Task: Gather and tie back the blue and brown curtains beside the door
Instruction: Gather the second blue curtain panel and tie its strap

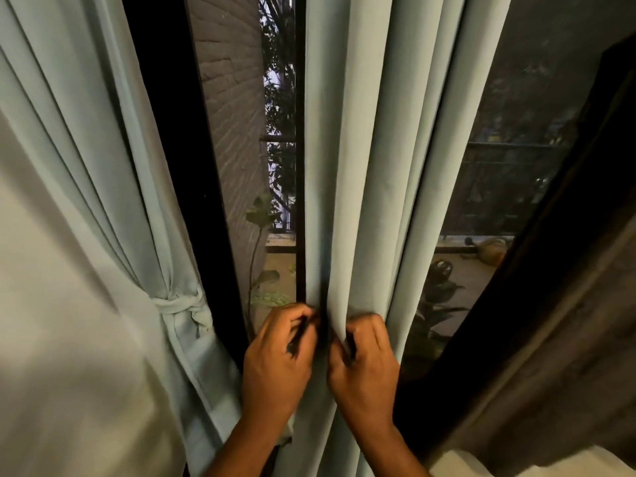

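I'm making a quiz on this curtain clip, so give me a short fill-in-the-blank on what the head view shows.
1. The left blue curtain is already held by a ____ of matching fabric.
2. Both hands, left hand and right hand, grip the ____ blue curtain.
3. The brown curtain hangs at the far ____.

Missing words: knot; middle; right

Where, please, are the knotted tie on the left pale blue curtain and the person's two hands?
Knotted fabric tie [179, 306]: head view, on the knot.
Left hand [275, 352]: head view, back of hand.
Right hand [364, 359]: head view, back of hand.
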